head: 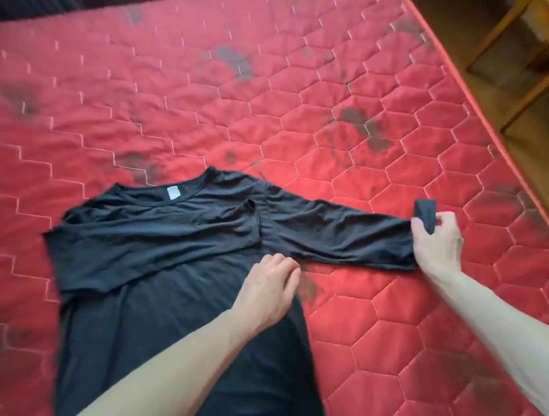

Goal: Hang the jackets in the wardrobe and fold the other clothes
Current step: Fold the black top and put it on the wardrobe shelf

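A person is folding a black shirt (174,266) that is lying flat on a red quilted mattress (209,93), collar pointing to 12 o'clock. The left hand (267,290), fingers bent, is pressing down on the cloth near the armpit, while the right hand (436,245) is pinching the cuff of the sleeve (338,233) that is stretching out toward 3 o'clock. The other sleeve is already lying across the chest. Next, this sleeve likely needs carrying over toward 9 o'clock, with the left hand anchoring the body. A pale neck label (173,192) is showing inside the collar; its writing is too small to read.
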